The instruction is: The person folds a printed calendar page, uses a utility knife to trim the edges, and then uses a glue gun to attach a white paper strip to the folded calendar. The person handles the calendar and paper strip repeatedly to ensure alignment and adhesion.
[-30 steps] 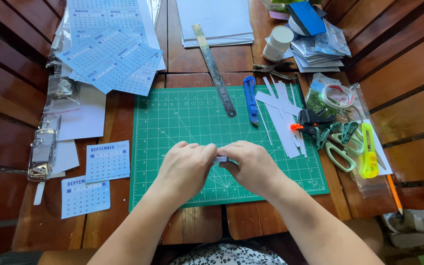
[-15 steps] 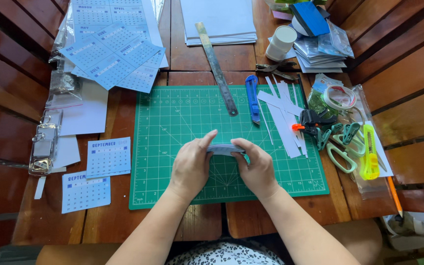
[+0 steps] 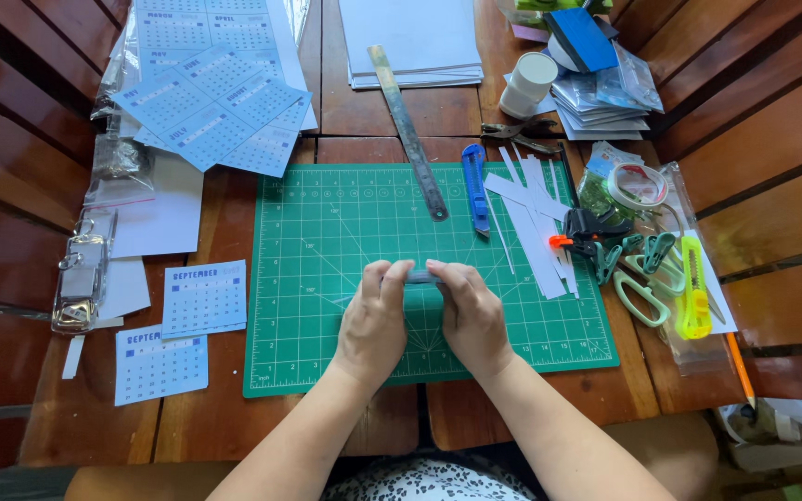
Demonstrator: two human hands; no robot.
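Green fills the middle of the scene: a gridded green cutting mat [image 3: 327, 232] lies flat on a slatted brown wooden table [image 3: 364, 121]. Above the mat's centre the person's left hand [image 3: 373, 320] and right hand [image 3: 471, 315] meet, thumbs and fingertips of both pinched together on a small pale grey-blue strip of paper [image 3: 421, 276] held between them, just over the mat. Most of the strip is hidden by the fingers, so its full shape cannot be told.

A long steel ruler [image 3: 407, 130] lies slanted across the mat's top edge, and a blue utility knife [image 3: 474, 187] rests just beside it to the right. White paper offcuts [image 3: 536, 223] are scattered over the mat's upper right corner. Further right sit a roll of clear tape [image 3: 638, 184], pale green scissors [image 3: 640, 292] and a yellow utility knife [image 3: 694, 288], all close together on a clear plastic sleeve.

To the left of the mat lie two small blue-and-white calendar cards [image 3: 201, 297], with a silver ring-binder clip [image 3: 81, 283] beyond them. A fan of light blue calendar sheets [image 3: 211, 97] covers the upper left, and a stack of white paper [image 3: 410, 42] lies at the top.
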